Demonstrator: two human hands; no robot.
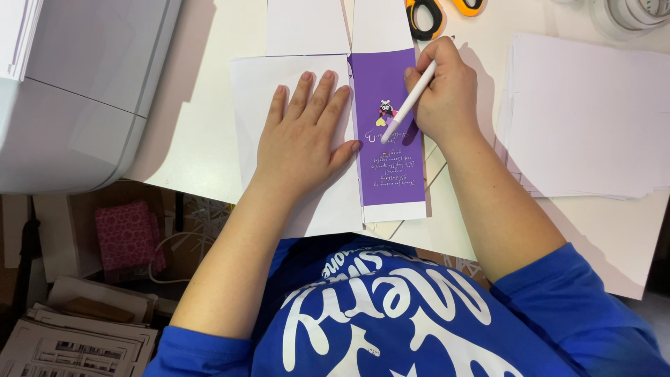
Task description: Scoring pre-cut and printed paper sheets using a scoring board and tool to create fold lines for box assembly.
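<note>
Blue shirt sleeves (551,300) fill the near edge, both forearms reaching over a white table (202,132). Flat and open, the left hand (303,136) presses down a white sheet (244,105), while the right hand (447,94) grips a white pen (408,105), its tip on a purple printed card (391,167) between the hands. Scissors (426,17) lie beyond, a paper stack (586,119) at right.

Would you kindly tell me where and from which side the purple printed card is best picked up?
Probably by its white bottom edge nearest the person: the purple card lies flat, the left hand presses the white sheet along its left side, and the right hand holds a white pen over its middle. That near edge is uncovered.
</note>
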